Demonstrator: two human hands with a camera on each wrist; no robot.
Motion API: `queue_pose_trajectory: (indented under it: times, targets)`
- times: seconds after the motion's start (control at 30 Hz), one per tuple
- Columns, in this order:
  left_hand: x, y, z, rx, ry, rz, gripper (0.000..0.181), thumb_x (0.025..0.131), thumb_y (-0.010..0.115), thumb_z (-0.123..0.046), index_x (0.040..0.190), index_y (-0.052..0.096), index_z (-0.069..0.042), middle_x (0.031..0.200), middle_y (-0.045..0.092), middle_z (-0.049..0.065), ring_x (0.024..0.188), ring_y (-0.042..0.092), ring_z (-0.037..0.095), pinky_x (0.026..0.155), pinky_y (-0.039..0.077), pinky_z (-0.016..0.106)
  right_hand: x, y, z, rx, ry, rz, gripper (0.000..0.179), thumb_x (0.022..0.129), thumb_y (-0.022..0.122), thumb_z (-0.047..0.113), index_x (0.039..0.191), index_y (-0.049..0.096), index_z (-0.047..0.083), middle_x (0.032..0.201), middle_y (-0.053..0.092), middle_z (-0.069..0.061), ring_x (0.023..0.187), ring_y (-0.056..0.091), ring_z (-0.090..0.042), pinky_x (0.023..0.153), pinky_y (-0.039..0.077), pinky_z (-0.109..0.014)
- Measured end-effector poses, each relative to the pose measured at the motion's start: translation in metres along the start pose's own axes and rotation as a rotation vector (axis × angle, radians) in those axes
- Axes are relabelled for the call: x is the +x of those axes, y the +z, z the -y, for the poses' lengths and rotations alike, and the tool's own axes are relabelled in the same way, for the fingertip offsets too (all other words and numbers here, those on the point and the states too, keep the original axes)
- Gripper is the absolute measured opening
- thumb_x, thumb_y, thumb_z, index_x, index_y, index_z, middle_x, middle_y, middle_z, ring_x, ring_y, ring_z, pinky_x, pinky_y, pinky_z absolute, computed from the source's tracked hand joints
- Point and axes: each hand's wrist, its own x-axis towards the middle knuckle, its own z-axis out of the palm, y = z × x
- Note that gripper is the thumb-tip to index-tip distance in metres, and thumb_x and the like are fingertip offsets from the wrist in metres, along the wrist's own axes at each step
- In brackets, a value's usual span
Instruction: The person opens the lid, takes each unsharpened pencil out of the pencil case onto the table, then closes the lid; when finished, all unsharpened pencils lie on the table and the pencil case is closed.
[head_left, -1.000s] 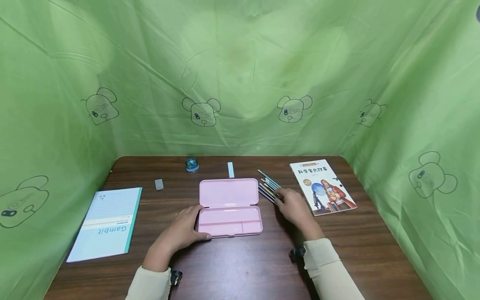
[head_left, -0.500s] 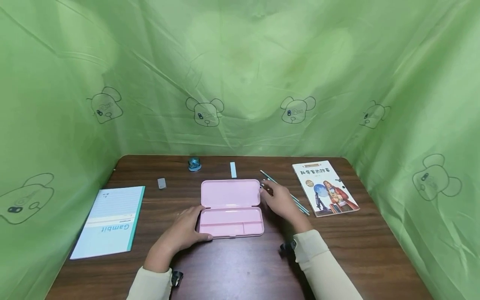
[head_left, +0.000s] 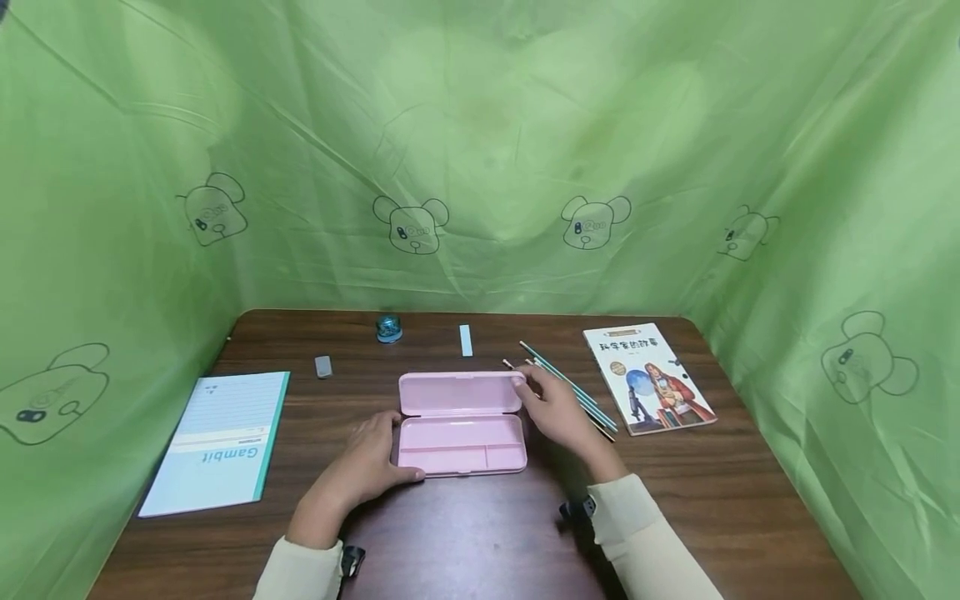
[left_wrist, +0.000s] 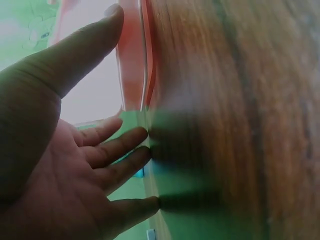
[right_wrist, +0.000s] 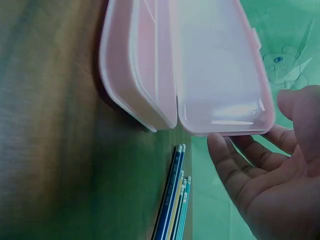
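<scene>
A pink pencil case (head_left: 462, 433) lies opened out on the table, its tray divided into compartments. The raised lid (head_left: 457, 393) leans back from the hinge. My left hand (head_left: 365, 457) is at the case's left side, thumb at the front corner; the left wrist view shows its fingers spread. My right hand (head_left: 557, 406) touches the lid's right end. In the right wrist view its fairly straight fingers (right_wrist: 225, 157) reach the lid's edge and behind it, the thumb standing apart. Several pencils (head_left: 577, 387) lie beside and partly behind that hand.
At the right is an illustrated book (head_left: 648, 379), at the left a notebook (head_left: 217, 442). An eraser (head_left: 323, 367), a blue sharpener (head_left: 388, 328) and a pale blue strip (head_left: 466, 340) lie toward the back. Green cloth (head_left: 480, 167) hangs behind the table.
My right hand has moved left from the pencils to the lid's right end. The lid has tipped up and looks shorter in the head view. The left hand has stayed by the case.
</scene>
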Motion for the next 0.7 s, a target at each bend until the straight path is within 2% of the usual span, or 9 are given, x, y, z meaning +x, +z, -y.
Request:
queue_pose_trajectory:
  times: [0.13, 0.2, 0.3, 0.37, 0.47, 0.53, 0.6, 0.7]
  targets:
    - [-0.003, 0.001, 0.001, 0.035, 0.037, -0.026, 0.108, 0.084, 0.1, -0.044, 0.157, 0.046, 0.013, 0.154, 0.059, 0.033, 0.151, 0.054, 0.049, 0.132, 0.032, 0.072, -0.019, 0.0, 0.005, -0.042, -0.05, 0.004, 0.019, 0.115, 0.065, 0.024, 0.116, 0.079, 0.012, 0.11, 0.08, -0.005, 0.107, 0.073, -0.019, 0.099, 0.062, -0.047]
    - [-0.006, 0.0, 0.002, 0.048, 0.062, -0.042, 0.109, 0.083, 0.1, -0.044, 0.158, 0.044, 0.014, 0.155, 0.059, 0.035, 0.151, 0.054, 0.051, 0.131, 0.034, 0.071, -0.025, 0.003, 0.008, -0.085, -0.081, 0.019, 0.018, 0.114, 0.066, 0.024, 0.108, 0.079, 0.013, 0.104, 0.078, -0.002, 0.101, 0.071, -0.017, 0.095, 0.062, -0.044]
    - [-0.009, -0.003, 0.001, 0.053, 0.076, -0.041, 0.116, 0.081, 0.101, -0.045, 0.162, 0.041, 0.012, 0.159, 0.056, 0.035, 0.153, 0.052, 0.052, 0.13, 0.035, 0.072, -0.032, 0.009, 0.011, -0.172, -0.124, 0.048, 0.019, 0.113, 0.068, 0.027, 0.099, 0.077, 0.016, 0.1, 0.074, 0.001, 0.095, 0.068, -0.014, 0.088, 0.06, -0.039]
    - [-0.011, -0.005, -0.002, 0.057, 0.077, -0.028, 0.118, 0.081, 0.1, -0.049, 0.165, 0.04, 0.008, 0.162, 0.054, 0.034, 0.153, 0.051, 0.053, 0.128, 0.037, 0.074, -0.035, 0.014, 0.012, -0.245, -0.151, 0.07, 0.019, 0.111, 0.071, 0.028, 0.098, 0.077, 0.016, 0.101, 0.075, 0.0, 0.096, 0.068, -0.016, 0.089, 0.06, -0.04]
    - [-0.009, -0.008, -0.009, 0.092, 0.106, -0.005, 0.1, 0.093, 0.089, -0.054, 0.168, 0.045, -0.003, 0.163, 0.054, 0.031, 0.154, 0.05, 0.054, 0.125, 0.037, 0.077, -0.037, 0.021, 0.013, -0.363, -0.165, 0.095, 0.022, 0.11, 0.071, 0.033, 0.109, 0.078, 0.012, 0.115, 0.076, -0.006, 0.11, 0.071, -0.024, 0.098, 0.062, -0.045]
    - [-0.006, -0.008, -0.014, 0.129, 0.14, -0.004, 0.083, 0.104, 0.076, -0.054, 0.168, 0.048, -0.009, 0.164, 0.053, 0.029, 0.155, 0.049, 0.054, 0.123, 0.037, 0.081, -0.036, 0.025, 0.013, -0.438, -0.17, 0.109, 0.034, 0.11, 0.069, 0.039, 0.125, 0.076, 0.009, 0.131, 0.074, -0.015, 0.125, 0.069, -0.033, 0.109, 0.059, -0.053]
    - [-0.002, -0.007, -0.021, 0.153, 0.163, -0.004, 0.071, 0.112, 0.065, -0.051, 0.169, 0.049, -0.012, 0.169, 0.049, 0.029, 0.159, 0.044, 0.055, 0.124, 0.034, 0.083, -0.033, 0.029, 0.014, -0.497, -0.169, 0.137, 0.05, 0.111, 0.066, 0.047, 0.142, 0.069, 0.008, 0.146, 0.066, -0.021, 0.137, 0.063, -0.041, 0.115, 0.055, -0.06]
    - [0.004, -0.003, -0.029, 0.174, 0.153, 0.019, 0.068, 0.115, 0.057, -0.048, 0.172, 0.044, -0.014, 0.178, 0.036, 0.028, 0.166, 0.031, 0.057, 0.125, 0.026, 0.087, -0.028, 0.033, 0.014, -0.55, -0.139, 0.204, 0.068, 0.111, 0.061, 0.058, 0.161, 0.056, 0.012, 0.165, 0.051, -0.027, 0.153, 0.049, -0.051, 0.123, 0.044, -0.072]
